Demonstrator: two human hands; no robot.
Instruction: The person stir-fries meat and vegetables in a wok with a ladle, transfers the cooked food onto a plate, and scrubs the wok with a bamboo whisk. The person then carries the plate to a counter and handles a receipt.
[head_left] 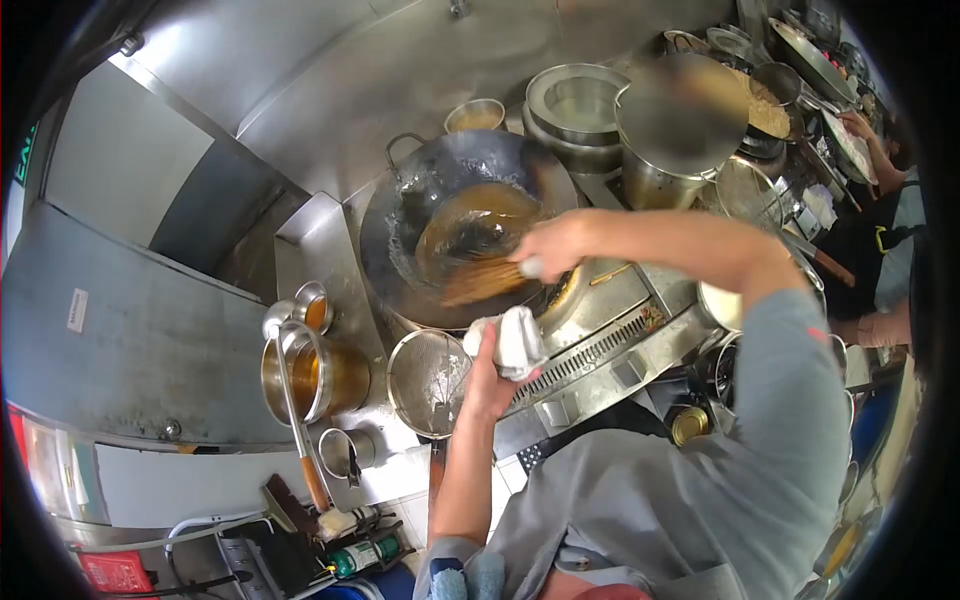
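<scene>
A large dark wok (385, 235) with brownish liquid in its bottom sits on the steel stove. Over the wok's near right side, my right hand (555, 243) is closed around a bamboo brush (480, 281), whose bristles are blurred and reach down into the wok. My left hand (487, 385) grips a folded white cloth (516, 342) just off the wok's near rim. Left of that hand lies a round mesh strainer (420, 375). The brush's handle end is mostly hidden by my right fingers.
Steel pots (343, 380) with amber liquid stand at the left, near a ladle with a wooden handle (314, 484). A lidless steel pot (577, 105) and a tall stockpot (660, 180) are behind the wok. Another person's arm (880, 165) shows at the far right.
</scene>
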